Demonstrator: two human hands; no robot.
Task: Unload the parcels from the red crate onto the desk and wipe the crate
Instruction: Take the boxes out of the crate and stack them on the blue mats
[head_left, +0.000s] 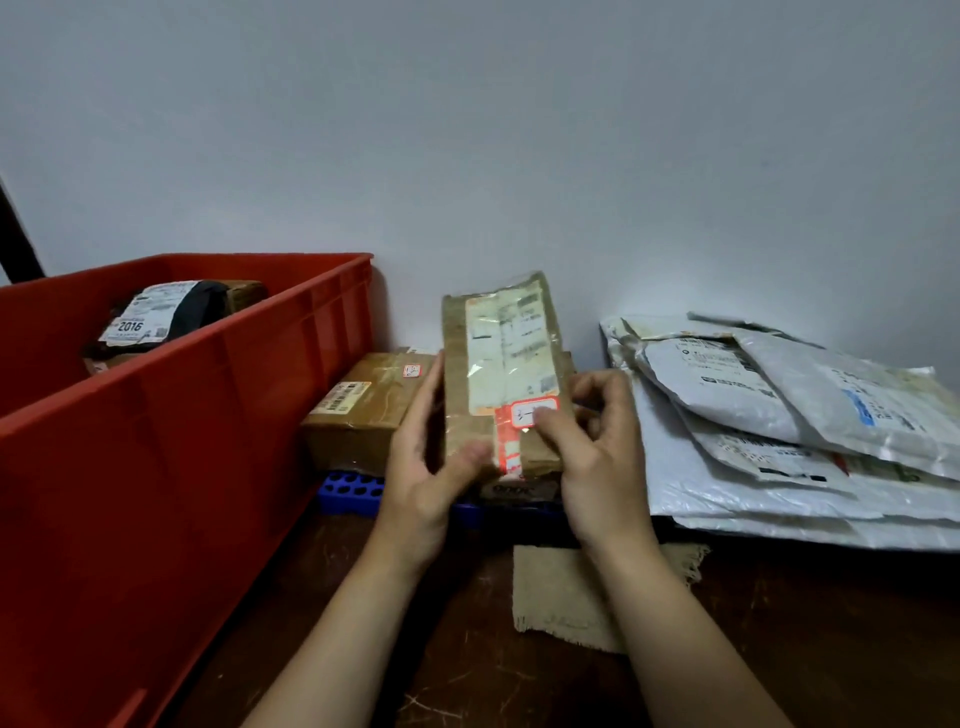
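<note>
Dark surface (779, 649), grey wall (519, 130) behind. At nine o'clock, the red crate (208, 415) holds a labelled parcel (150, 317). At centre, the fingers (423, 400) of the left hand (423, 467) and right hand (592, 457) grip a brown parcel (498, 364).

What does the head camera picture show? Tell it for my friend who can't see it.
The left hand and right hand hold up a brown taped parcel. A red crate at left has a labelled parcel inside; grey mail bags lie piled at right.
</note>
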